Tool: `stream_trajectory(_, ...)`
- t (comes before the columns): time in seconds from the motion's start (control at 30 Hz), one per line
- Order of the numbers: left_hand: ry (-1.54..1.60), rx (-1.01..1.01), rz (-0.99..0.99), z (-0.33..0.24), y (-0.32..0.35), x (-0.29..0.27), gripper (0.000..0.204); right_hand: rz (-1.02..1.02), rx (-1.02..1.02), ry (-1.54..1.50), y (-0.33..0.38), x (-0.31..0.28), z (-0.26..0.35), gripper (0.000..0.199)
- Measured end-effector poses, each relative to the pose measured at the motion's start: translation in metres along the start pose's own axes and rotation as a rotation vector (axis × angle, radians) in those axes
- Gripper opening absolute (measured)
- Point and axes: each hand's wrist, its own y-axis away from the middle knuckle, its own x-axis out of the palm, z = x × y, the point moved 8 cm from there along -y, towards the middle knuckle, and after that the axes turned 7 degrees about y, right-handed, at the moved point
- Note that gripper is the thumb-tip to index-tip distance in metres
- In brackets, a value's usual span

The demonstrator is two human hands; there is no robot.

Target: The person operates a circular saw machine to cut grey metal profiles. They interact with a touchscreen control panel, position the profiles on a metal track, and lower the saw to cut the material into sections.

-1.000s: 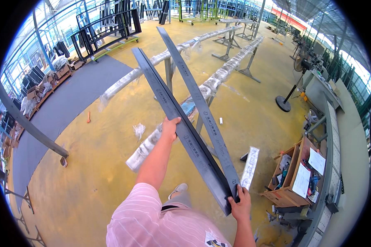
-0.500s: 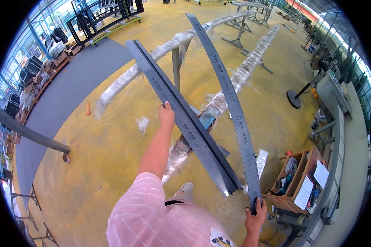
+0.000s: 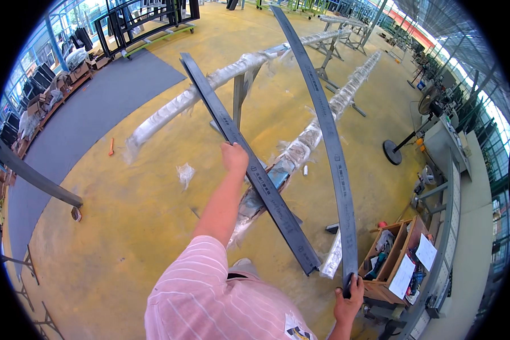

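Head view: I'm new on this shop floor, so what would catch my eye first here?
Two long dark metal strips fan out from the person. The left hand grips the left strip at mid-length, and the right hand holds the near end of the right strip. Beneath them, long plastic-wrapped bundles lie on metal stands above the yellow floor.
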Motion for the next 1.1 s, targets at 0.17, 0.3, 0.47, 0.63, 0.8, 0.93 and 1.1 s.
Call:
stream_trajectory(0.17,-0.005,0.112,-0.225,0.017,0.003,-0.004,0.038,0.072,-0.001,-0.073,-0.016,0.009,0.032,0.065)
stream_trajectory(0.3,0.266,-0.185,0.064,0.073,-0.019,0.035,0.041,0.301,0.028,-0.377,-0.022,0.054,0.056,0.060)
stream_trajectory(0.47,0.415,0.195,-0.143,-0.010,0.010,-0.013,0.037,0.610,0.218,-0.819,-0.054,0.092,0.065,0.045)
stream_trajectory(0.63,1.119,-0.392,0.477,-0.025,0.023,0.005,0.039,0.677,0.143,-0.714,-0.082,0.132,0.061,0.040)
stream_trajectory(0.8,0.538,-0.065,0.312,-0.010,-0.008,-0.002,0.042,0.677,0.062,-0.487,-0.110,0.145,0.088,0.035)
stream_trajectory(0.93,0.235,-0.020,0.287,-0.004,-0.036,0.002,0.045,0.627,0.064,-0.503,-0.136,0.185,0.087,0.035)
stream_trajectory(1.1,-0.075,0.147,0.114,-0.015,-0.053,0.018,0.050,0.281,-0.098,-0.342,-0.153,0.158,0.110,0.024)
